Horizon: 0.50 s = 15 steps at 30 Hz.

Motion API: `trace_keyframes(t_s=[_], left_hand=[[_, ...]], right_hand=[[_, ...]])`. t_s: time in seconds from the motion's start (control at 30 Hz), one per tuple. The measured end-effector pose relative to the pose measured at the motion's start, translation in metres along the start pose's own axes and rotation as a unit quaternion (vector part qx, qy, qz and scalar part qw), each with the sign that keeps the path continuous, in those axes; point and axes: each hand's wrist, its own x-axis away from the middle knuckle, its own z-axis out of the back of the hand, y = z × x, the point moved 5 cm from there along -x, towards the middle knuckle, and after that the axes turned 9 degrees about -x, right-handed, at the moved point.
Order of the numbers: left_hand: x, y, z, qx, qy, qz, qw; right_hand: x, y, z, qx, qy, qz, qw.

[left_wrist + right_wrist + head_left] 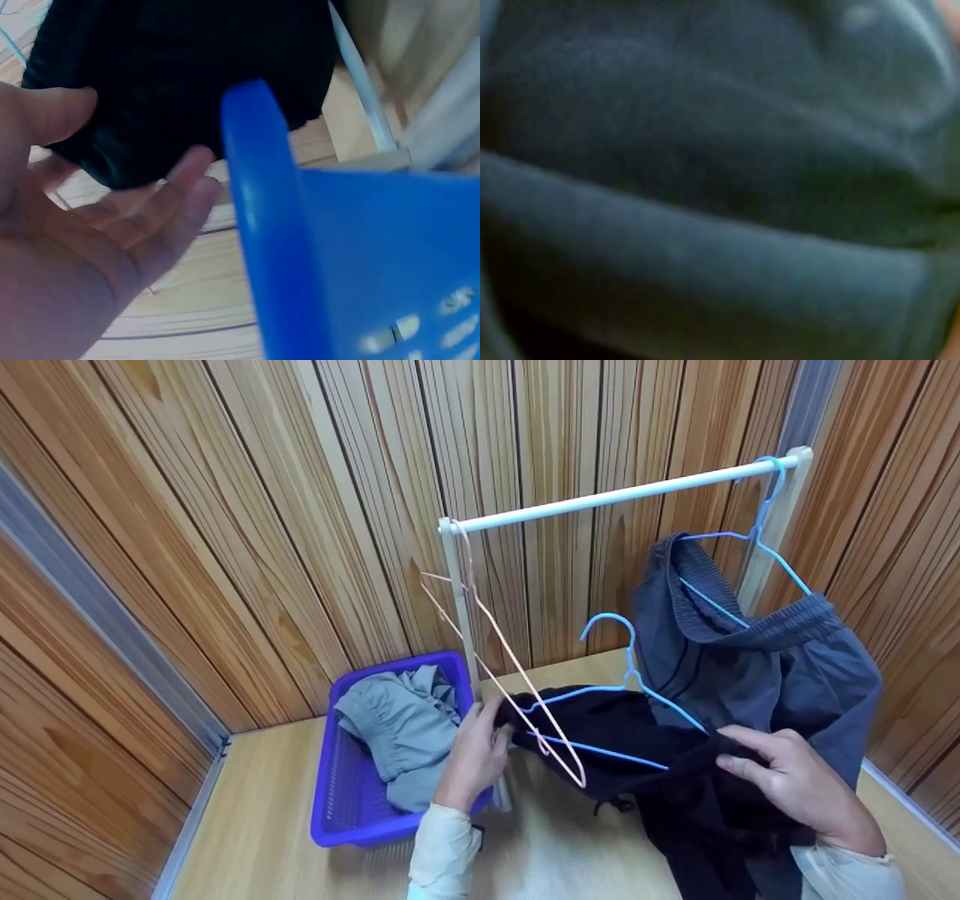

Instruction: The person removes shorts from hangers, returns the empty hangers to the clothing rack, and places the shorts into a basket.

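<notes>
Black drawstring pants [600,780] are stretched between both hands, waist opening facing up. A blue hanger [631,660] sits inside the waistband with its hook upright and free of the rail. My left hand [476,754] grips the waistband's left end; in the left wrist view the thumb [71,112] lies on the black cloth with fingers on its other side. At the right end, my right hand [795,780] pinches the waistband between thumb and fingers. Blurred dark cloth [705,150] fills the right wrist view.
A white rail [622,497] carries an empty pink hanger [517,660], which overlaps the black pants in the head view, and grey pants [810,675] on another blue hanger [769,502]. A purple basket [330,810] holds grey-green clothing [405,727]. Wood-panelled walls enclose the table.
</notes>
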Motion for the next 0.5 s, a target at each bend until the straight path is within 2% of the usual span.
trace_keyframes(t_s=[0.13,0.27,0.37,0.5], left_hand=[[0.008,-0.001,0.004,-0.021,0.019,-0.018,0.9994],[0.024,0.004,0.009,-0.043,0.032,-0.047,0.9974],[0.038,0.009,0.013,-0.046,0.014,-0.062,0.9969],[0.059,0.016,0.016,-0.040,-0.040,-0.072,0.9958]], right_hand=[[0.001,0.009,-0.001,0.006,-0.001,-0.006,1.0000],[0.001,0.021,-0.002,0.008,-0.018,-0.023,0.9995],[0.003,0.030,-0.004,0.002,-0.033,-0.039,0.9987],[0.007,0.041,-0.007,-0.013,-0.058,-0.050,0.9970]])
